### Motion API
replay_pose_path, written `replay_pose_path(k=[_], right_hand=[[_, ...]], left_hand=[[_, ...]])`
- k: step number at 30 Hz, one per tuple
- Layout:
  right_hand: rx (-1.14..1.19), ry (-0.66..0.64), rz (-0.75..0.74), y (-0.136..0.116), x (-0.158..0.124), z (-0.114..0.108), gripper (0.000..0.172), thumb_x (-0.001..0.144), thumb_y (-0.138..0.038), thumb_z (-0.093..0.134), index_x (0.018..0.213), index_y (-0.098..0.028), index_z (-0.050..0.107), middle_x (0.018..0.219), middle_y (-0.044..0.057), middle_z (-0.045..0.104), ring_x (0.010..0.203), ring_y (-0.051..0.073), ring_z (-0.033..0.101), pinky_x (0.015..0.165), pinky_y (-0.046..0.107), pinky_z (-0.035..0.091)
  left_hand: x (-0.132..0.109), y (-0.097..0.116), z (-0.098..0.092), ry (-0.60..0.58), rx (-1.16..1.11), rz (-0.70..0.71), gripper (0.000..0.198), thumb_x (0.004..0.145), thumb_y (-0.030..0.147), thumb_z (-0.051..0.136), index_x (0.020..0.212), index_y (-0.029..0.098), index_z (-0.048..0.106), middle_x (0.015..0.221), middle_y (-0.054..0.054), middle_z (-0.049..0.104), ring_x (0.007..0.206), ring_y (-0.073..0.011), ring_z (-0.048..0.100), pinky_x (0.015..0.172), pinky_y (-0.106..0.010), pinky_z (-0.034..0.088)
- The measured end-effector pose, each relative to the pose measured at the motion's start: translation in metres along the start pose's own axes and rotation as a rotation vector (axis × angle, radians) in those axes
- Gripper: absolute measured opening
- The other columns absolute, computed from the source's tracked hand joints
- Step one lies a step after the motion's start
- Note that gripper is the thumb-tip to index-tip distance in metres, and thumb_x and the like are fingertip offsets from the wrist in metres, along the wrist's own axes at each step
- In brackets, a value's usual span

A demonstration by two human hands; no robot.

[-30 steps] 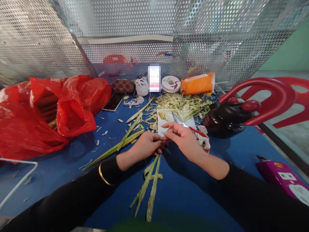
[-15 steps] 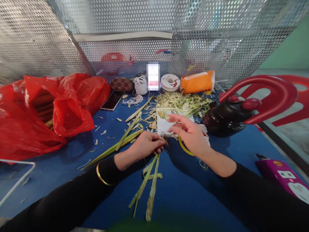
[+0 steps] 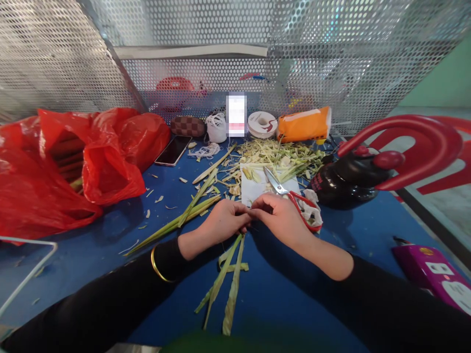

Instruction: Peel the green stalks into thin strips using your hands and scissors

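My left hand [image 3: 226,220] is closed in a pinch, with long pale-green leaf strips [image 3: 232,289] trailing from beneath its fingers down the blue table. Against its fingertips, my right hand [image 3: 281,215] is pinched too; whatever lies between those fingers is hidden. Just beyond the right hand, red-handled scissors [image 3: 281,189] lie with their blades on a white sheet [image 3: 252,191] and their handle loops by crumpled white tissue [image 3: 311,208]. More green leaf stalks [image 3: 172,226] rest to the left of my left hand.
Leaf scraps [image 3: 283,154] are heaped behind the sheet. A red plastic bag [image 3: 121,152] stands left, near a phone [image 3: 172,150]. To the right are a dark jug [image 3: 342,181] with a red handle and a purple box [image 3: 429,269]. A ribbon spool [image 3: 262,124] and orange packet [image 3: 303,125] line the back.
My right hand has come down and left from over the sheet to meet my left fingertips, its fingers now pinched. The scissors now show plainly on the sheet. My left hand stays nearly still.
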State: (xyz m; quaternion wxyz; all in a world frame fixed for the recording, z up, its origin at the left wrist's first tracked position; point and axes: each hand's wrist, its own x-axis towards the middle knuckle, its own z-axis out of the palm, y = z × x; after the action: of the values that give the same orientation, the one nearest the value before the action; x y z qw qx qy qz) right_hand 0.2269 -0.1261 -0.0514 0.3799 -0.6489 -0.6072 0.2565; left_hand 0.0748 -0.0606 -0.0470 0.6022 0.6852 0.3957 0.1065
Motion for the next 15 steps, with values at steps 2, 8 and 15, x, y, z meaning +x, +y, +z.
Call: replay_pose_path(k=[2, 8, 15], right_hand=[[0.038, -0.003, 0.006, 0.0004, 0.0, 0.0006, 0.011, 0.081, -0.026, 0.061, 0.072, -0.019, 0.059, 0.069, 0.0, 0.061, 0.066, 0.015, 0.055, 0.062, 0.027, 0.042], [0.176, -0.041, 0.065, 0.0011, 0.0018, -0.0046, 0.015, 0.082, -0.024, 0.054, 0.068, -0.02, 0.054, 0.06, -0.002, 0.059, 0.06, 0.014, 0.055, 0.061, 0.028, 0.043], [0.37, 0.011, 0.175, 0.0026, 0.0007, -0.004, 0.012, 0.082, -0.027, 0.054, 0.073, -0.02, 0.053, 0.06, -0.002, 0.062, 0.059, 0.015, 0.059, 0.058, 0.029, 0.045]], left_hand=[[0.0001, 0.0, -0.0003, -0.004, -0.017, -0.014, 0.013, 0.074, 0.019, 0.057, 0.067, 0.013, 0.066, 0.057, 0.001, 0.059, 0.047, -0.007, 0.054, 0.047, -0.017, 0.043], [0.0026, -0.0026, -0.0041, -0.051, -0.106, -0.022, 0.014, 0.076, 0.022, 0.058, 0.079, 0.013, 0.069, 0.064, 0.0, 0.064, 0.051, -0.0067, 0.056, 0.049, -0.017, 0.044], [0.0014, -0.0011, -0.0047, -0.058, -0.144, -0.023, 0.01, 0.078, 0.02, 0.057, 0.076, 0.014, 0.064, 0.068, 0.0, 0.066, 0.053, -0.0058, 0.058, 0.05, -0.015, 0.044]])
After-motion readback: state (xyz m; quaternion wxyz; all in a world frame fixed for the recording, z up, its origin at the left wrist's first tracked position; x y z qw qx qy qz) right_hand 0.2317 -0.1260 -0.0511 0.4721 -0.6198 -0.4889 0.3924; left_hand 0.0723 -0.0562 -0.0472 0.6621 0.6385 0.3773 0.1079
